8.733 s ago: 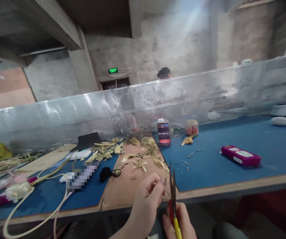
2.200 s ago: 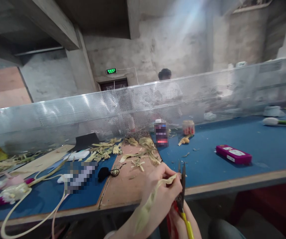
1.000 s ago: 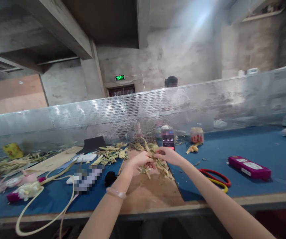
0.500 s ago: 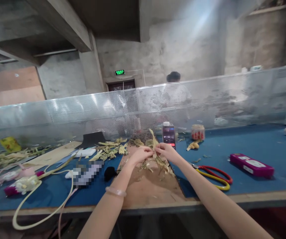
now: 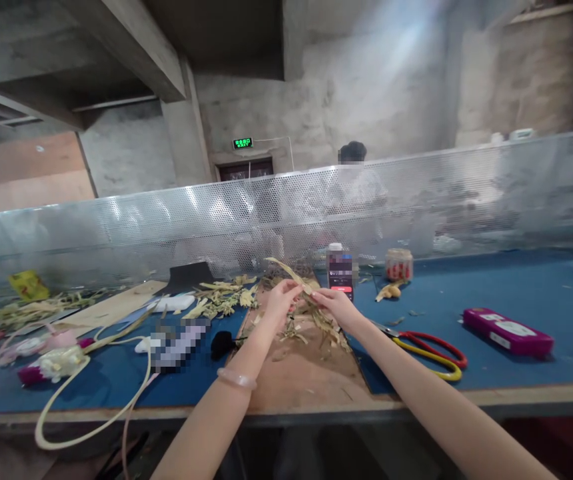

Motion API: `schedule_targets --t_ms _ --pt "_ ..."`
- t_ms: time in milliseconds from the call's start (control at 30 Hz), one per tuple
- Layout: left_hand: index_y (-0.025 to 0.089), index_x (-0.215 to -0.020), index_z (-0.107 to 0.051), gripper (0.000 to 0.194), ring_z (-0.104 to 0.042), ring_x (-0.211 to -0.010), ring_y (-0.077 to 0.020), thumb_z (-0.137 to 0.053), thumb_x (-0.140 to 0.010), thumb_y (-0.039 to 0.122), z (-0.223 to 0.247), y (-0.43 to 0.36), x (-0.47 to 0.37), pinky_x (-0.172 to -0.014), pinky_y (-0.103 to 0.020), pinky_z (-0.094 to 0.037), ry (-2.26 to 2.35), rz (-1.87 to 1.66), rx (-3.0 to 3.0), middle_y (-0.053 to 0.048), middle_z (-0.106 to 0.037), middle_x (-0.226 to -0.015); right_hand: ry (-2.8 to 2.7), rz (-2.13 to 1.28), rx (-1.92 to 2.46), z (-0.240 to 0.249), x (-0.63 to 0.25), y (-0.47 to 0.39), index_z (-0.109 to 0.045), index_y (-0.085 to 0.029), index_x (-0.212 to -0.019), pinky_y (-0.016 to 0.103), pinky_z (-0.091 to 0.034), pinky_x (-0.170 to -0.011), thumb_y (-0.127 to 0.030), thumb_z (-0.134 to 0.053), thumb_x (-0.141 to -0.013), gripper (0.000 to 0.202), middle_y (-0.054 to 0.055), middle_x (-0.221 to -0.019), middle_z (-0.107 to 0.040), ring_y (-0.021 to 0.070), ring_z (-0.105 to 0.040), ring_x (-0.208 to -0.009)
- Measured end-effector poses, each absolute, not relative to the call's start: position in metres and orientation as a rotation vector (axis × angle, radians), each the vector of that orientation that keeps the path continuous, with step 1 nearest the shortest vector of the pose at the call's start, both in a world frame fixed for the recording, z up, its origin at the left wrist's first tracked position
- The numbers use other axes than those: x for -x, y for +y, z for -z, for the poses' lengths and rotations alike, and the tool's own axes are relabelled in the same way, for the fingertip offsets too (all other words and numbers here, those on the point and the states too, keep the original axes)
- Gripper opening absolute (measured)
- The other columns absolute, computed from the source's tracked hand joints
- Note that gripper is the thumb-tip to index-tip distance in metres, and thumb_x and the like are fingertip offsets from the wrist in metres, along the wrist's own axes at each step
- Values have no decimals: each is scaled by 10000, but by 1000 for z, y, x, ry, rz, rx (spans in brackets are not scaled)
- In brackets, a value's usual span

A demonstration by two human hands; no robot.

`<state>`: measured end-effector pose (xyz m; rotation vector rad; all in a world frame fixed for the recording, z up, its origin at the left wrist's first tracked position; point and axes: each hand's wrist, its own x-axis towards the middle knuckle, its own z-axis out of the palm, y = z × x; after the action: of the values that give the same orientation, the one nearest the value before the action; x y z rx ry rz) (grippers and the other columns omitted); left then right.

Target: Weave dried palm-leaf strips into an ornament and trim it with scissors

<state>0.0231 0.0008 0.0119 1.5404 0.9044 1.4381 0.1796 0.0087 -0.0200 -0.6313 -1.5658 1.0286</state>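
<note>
A pale, dry leaf strip [image 5: 289,270] is pinched between my two hands above a brown board [image 5: 306,383]. My left hand [image 5: 284,297] has its fingertips closed on the strip, whose free end points up and to the left. Close by on the right, my right hand [image 5: 335,304] pinches the strip's lower part. Dry leaf scraps [image 5: 324,323] lie on the board under and beyond the hands. A phone [image 5: 340,275] stands upright behind my right hand.
Red-and-yellow scissors [image 5: 431,350] and a magenta box [image 5: 508,331] lie on the right. A jar [image 5: 399,265] stands behind them. Leaf piles [image 5: 224,297], cables and a dark pompom [image 5: 221,345] are on the left. Beyond the perforated metal screen [image 5: 206,213] is a person [image 5: 354,183].
The strip's free end has swung from nearly upright to a leftward tilt. My left hand has risen slightly and its fingers have shifted. The whole view has moved a little.
</note>
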Motion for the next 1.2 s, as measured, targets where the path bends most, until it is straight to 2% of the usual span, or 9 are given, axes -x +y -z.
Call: schedule_targets --t_ms 200,333,467,533,600,733,900,1033,1200 --pt "168 -768 -531 277 -404 -487 -29 -689 -628 347 -7 -2 -31 -369 -141 -209 836 -1436 -1496 43 -469 -691 -1416 -1097 605 24 -179 11 -688 -130 -865 239 -378 -608 -453 -671 -654 387 44 -808 -654 134 -528 -684" --pt "161 -753 -550 274 -380 -471 -30 -684 -634 368 -5 -4 -33 -360 -145 -206 810 -1461 -1494 44 -476 -666 -1398 -1035 675 16 -178 5 -679 -129 -841 230 -345 -549 -474 -635 -672 386 33 -735 -638 118 -490 -612" --pt "154 -813 -612 266 -458 -515 -53 -710 -612 298 -8 -4 -22 -383 -154 -259 766 -1234 -1547 7 -572 -717 -1561 -794 806 8 -182 -2 -626 -142 -719 233 -340 -536 -478 -531 -751 350 -1 -628 -572 116 -460 -571" --pt "157 -867 -630 301 -528 -590 -85 -721 -594 245 -12 -1 -12 -426 -164 -323 747 -1055 -1506 -23 -615 -783 -1699 -641 839 6 -185 -2 -593 -151 -683 233 -341 -543 -432 -488 -792 319 -12 -601 -540 116 -456 -568" --pt "158 -891 -636 276 -561 -640 -110 -676 -643 273 -15 2 -4 -490 -192 -386 755 -1025 -1435 -37 -633 -798 -1834 -481 868 6 -187 -2 -581 -156 -670 233 -338 -547 -362 -480 -811 269 -16 -588 -528 118 -457 -567" --pt "121 -800 -643 268 -568 -673 -122 -635 -689 366 -13 6 2 -575 -219 -425 838 -980 -1546 -56 -640 -760 -2007 -198 906 7 -188 2 -607 -158 -666 235 -348 -568 -244 -542 -794 167 4 -620 -563 128 -481 -600" --pt "142 -796 -624 296 -500 -528 -69 -711 -612 357 -8 5 -10 -489 -178 -365 939 -1084 -1814 9 -594 -660 -2057 59 844 9 -191 6 -645 -169 -727 255 -398 -658 -200 -558 -808 122 36 -702 -607 156 -527 -707" --pt "128 -773 -641 252 -564 -599 -106 -690 -636 334 -7 4 -15 -587 -227 -447 916 -1071 -1747 -20 -619 -686 -2071 247 777 11 -189 7 -648 -164 -768 283 -423 -705 -161 -494 -845 172 62 -746 -611 173 -538 -745" --pt "135 -769 -638 217 -605 -630 -146 -699 -625 285 -7 4 -17 -636 -288 -490 916 -1164 -1622 -33 -644 -691 -1979 201 734 16 -183 9 -633 -165 -897 283 -446 -737 -130 -427 -868 210 70 -843 -599 169 -543 -803"
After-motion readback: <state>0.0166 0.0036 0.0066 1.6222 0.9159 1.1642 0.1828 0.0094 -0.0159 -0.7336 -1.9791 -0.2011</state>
